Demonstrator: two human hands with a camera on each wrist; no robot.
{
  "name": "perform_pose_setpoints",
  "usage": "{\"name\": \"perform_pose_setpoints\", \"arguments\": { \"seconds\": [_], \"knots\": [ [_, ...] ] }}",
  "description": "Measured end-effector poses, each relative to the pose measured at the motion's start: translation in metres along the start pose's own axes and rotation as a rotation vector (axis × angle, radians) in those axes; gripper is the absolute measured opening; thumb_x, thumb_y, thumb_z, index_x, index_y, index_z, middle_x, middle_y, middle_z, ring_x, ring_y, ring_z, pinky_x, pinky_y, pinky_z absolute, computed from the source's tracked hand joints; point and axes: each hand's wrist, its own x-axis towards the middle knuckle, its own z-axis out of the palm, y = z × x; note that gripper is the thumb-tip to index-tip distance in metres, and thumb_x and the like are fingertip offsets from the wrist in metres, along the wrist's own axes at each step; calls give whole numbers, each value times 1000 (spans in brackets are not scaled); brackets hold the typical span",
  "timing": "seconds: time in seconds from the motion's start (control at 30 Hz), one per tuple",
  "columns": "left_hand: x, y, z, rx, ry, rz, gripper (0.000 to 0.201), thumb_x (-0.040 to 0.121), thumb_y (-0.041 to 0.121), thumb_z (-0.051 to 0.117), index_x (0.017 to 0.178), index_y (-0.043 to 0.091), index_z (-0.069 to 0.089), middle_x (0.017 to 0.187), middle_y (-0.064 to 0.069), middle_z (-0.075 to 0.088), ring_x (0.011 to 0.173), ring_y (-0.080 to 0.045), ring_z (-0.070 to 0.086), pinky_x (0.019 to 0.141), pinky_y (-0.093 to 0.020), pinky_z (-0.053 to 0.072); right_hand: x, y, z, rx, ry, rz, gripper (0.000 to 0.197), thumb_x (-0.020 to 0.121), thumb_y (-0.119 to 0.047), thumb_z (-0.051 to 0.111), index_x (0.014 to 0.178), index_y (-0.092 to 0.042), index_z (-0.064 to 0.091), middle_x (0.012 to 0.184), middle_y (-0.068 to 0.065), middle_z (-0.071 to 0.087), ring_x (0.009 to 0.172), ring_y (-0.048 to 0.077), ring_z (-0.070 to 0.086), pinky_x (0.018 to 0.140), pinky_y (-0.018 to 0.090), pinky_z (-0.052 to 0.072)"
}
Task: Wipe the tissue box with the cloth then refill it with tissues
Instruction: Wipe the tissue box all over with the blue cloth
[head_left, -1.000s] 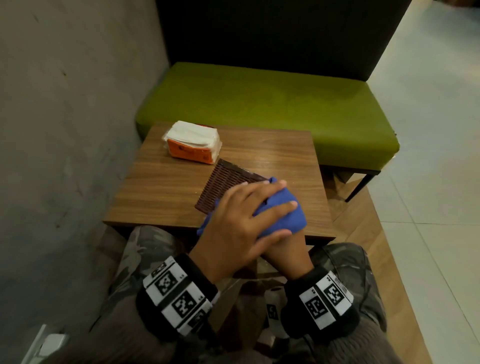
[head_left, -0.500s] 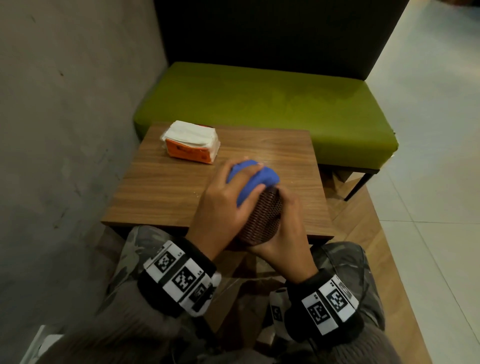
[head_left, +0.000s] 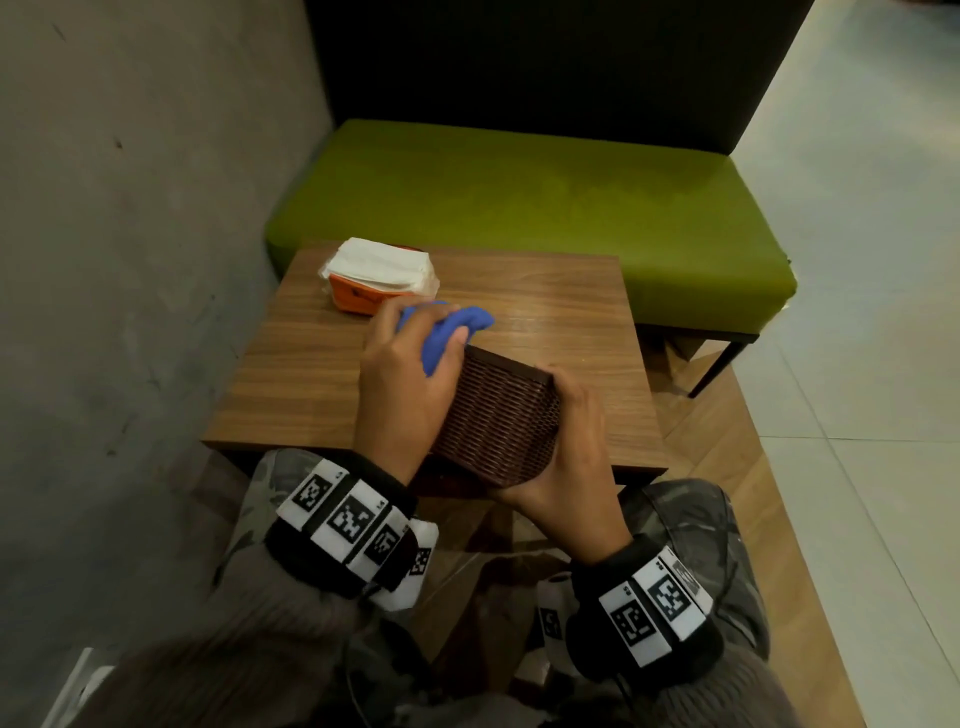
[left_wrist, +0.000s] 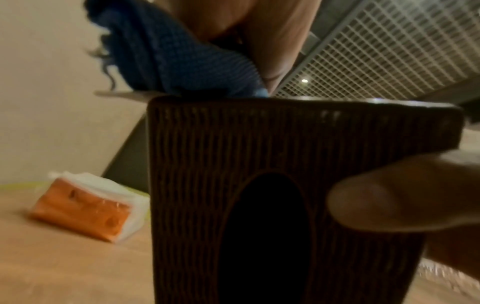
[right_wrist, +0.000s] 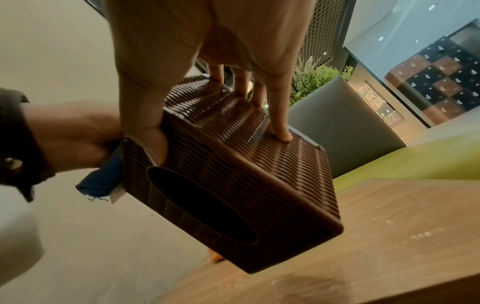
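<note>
Nearest me, my right hand (head_left: 566, 447) grips the box (head_left: 498, 421) from its right side, thumb by the oval slot and fingers (right_wrist: 281, 131) wrapped onto the ribbed wall. I hold it lifted off the table (head_left: 311, 374) and tipped, slot face towards me, so the other hand can reach the far and side faces, I judge. The slot looks dark and empty in both wrist views, so I take the refill as not yet begun.

My left hand (head_left: 410, 374) is clenched round the bunched blue cloth (head_left: 447, 332), pressing it against the box's upper left edge. The wad looks bunched to give a firm pad for rubbing the ribs; a frayed corner hangs loose below the fist in the right wrist view.

Further back on the table, well apart from the box, lies the tissue pack (head_left: 379, 278), orange wrapper with white tissues showing on top. It sits within easy reach for the refill.

Beyond the table stands a green bench (head_left: 519, 208).

Both wrists wear bands with square black-and-white code markers. I can read no brand or wording on the box; the pack's print is too small to make out.
</note>
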Motion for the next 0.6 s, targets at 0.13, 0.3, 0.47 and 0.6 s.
{"name": "perform_pose_setpoints", "arguments": {
  "seconds": [0.13,0.3,0.47,0.6],
  "knots": [
    [-18,13,5,-35,-20,149,27,89,21,61,112,8,65,117,-9,55,111,-22,55,96,-33,47,8,0,0,-17,-24,20,94,58,-37,87,134,-11,38,126,7,47,114,23,48,95,43,44],
    [-15,9,-2,-15,-186,465,32,91,20,61,119,4,63,123,-17,55,114,-27,54,102,-33,42,18,-6,-3,21,-19,6,84,60,-40,78,127,-1,45,119,6,48,108,27,51,88,50,47],
    [-3,17,0,-8,-26,283,31,90,19,60,118,5,64,123,-16,57,115,-26,54,102,-36,43,28,-5,0,52,-19,21,95,55,-36,83,134,-9,38,126,6,48,114,27,50,95,48,45],
    [-33,19,-6,17,-204,680,34,89,14,65,119,0,62,126,-21,55,118,-28,54,102,-38,43,29,5,-4,142,-55,170,89,59,-44,73,137,-43,32,133,11,50,122,28,51,102,48,43]
  ]
}}
